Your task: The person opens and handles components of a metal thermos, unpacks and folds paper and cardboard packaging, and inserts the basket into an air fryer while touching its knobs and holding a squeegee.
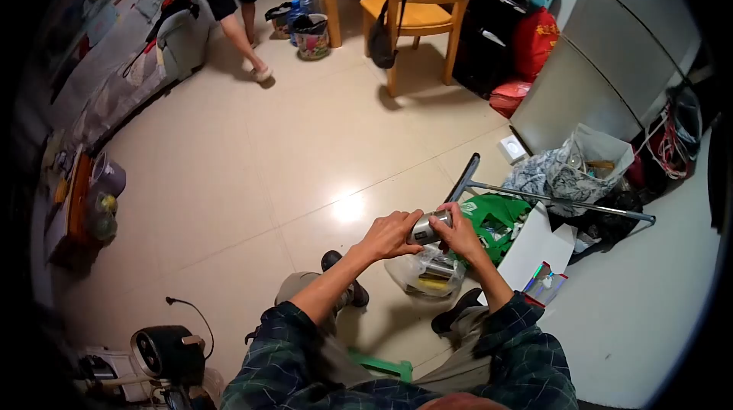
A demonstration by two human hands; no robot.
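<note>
Between my two hands is a short metallic cylinder [424,230] with a dark patch on its side. My left hand [394,234] is wrapped round its left end, and my right hand [460,233] grips its right end. Just below the hands, a clear plastic bag [427,272] on the floor holds shiny and yellow items. A green bag [495,219] lies to the right of my right hand. Beside it stands an open white box [528,248], with a small clear-fronted package [547,283] near its lower end.
A squeegee pole [565,201] crosses the bags at the right, near the fridge [588,66]. A chair [420,13] stands ahead, and another person [238,13] walks at the upper left. A black appliance [172,353] is at lower left; a green stool [382,366] is beneath me.
</note>
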